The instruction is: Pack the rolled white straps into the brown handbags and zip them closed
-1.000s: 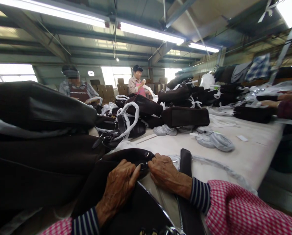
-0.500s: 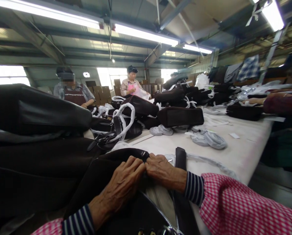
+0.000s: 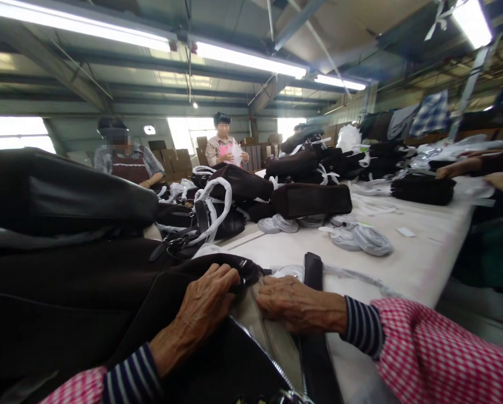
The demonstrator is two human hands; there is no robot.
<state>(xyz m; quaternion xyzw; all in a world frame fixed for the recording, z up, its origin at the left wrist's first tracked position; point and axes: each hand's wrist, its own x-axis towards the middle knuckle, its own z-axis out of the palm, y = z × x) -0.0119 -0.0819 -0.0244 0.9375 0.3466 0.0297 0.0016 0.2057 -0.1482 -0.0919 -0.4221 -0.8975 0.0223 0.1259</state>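
A dark handbag [image 3: 209,365] lies in front of me with its zipper [image 3: 265,352] undone and a beige lining [image 3: 283,342] showing. My left hand [image 3: 205,306] is closed on the bag's upper edge, beside a small metal fitting; its fingertips are hidden behind the edge. Across the opening, my right hand [image 3: 296,303] has its fingers curled and closed at the lining's far end; its fingertips are partly hidden. Under the right wrist runs a dark zipped strip [image 3: 314,272] of the bag.
More dark bags [image 3: 312,200] are heaped across the white table [image 3: 424,247], several with white-wrapped handles [image 3: 224,216]. Grey wrapped coils [image 3: 361,238] lie mid-table. A large black bag [image 3: 91,196] rises at left. Co-workers stand behind, and another person's hands [image 3: 462,167] reach in at right.
My hands, close together before, have separated: the right has moved right and toward me, the left slightly left. More of the beige lining shows. The co-worker's hands at right have shifted.
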